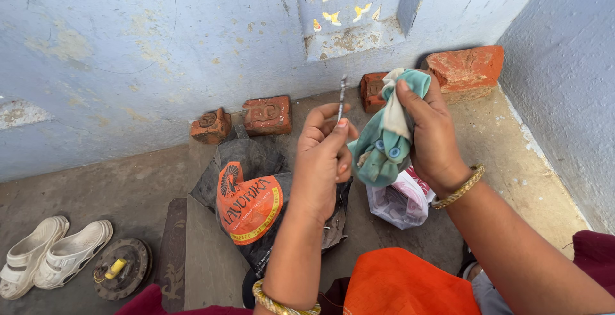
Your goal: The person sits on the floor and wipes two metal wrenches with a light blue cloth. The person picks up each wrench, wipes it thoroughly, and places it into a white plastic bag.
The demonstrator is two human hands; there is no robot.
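A person is sitting on a bare concrete floor (115, 187) in a corner of pale blue walls (128, 46). The left hand (323, 161) is pinching one thin needle (342, 97) upright. Just beside it, the right hand (432, 132) is gripping one bunched green cloth (384, 142). Four bricks (266, 115) are lying beyond the hands; two white sandals (54, 251) are resting far left; one black bag (250, 187) and one small plastic bag (400, 203) are lying below them.

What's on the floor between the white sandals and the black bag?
In the head view, a round dark disc with a small yellow piece on it lies between the sandals and the bag.
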